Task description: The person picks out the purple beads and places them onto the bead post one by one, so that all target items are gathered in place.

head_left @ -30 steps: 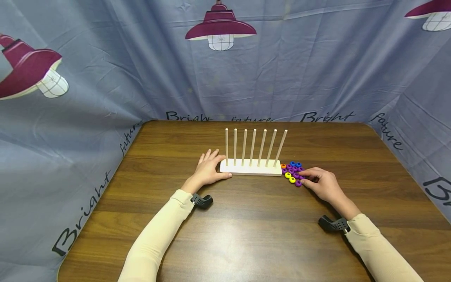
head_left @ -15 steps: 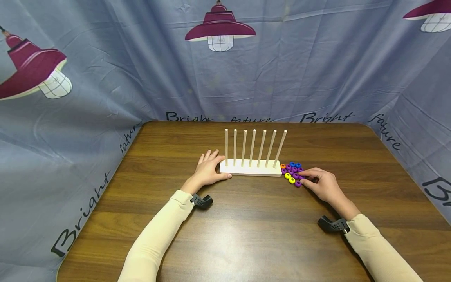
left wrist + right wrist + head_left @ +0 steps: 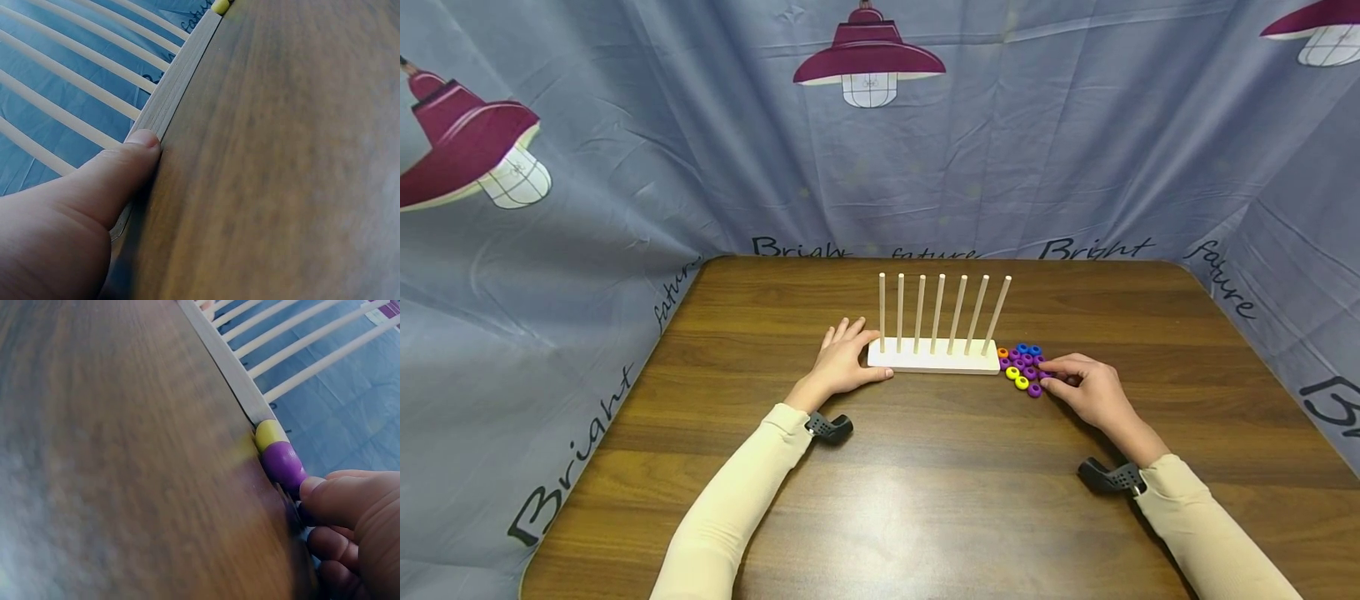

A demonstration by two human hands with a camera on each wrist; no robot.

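A pale wooden peg stand [image 3: 932, 360] with a row of several upright pegs sits on the table. My left hand [image 3: 842, 364] grips its left end, thumb along the front edge and forefinger at the back; the left wrist view shows the thumb [image 3: 115, 178] pressed on the base's side. Against the stand's right end lies a cluster of small rings: purple, blue [image 3: 1022, 349], yellow [image 3: 1022, 382] and orange [image 3: 1002, 353]. My right hand [image 3: 1096, 396] pinches a purple ring [image 3: 1044, 375] at the cluster's right side. Closer in the right wrist view is another purple ring [image 3: 282, 461].
The brown wooden table [image 3: 880, 492] reaches back to a blue-grey curtain [image 3: 1037, 167] printed with lamps and lettering, which also hangs at both sides. Each wrist wears a black camera mount, one left [image 3: 830, 427] and one right [image 3: 1108, 477].
My right hand has shifted very slightly right, with the purple ring between its fingertips drawn a little off the cluster. The left hand and the stand stay put.
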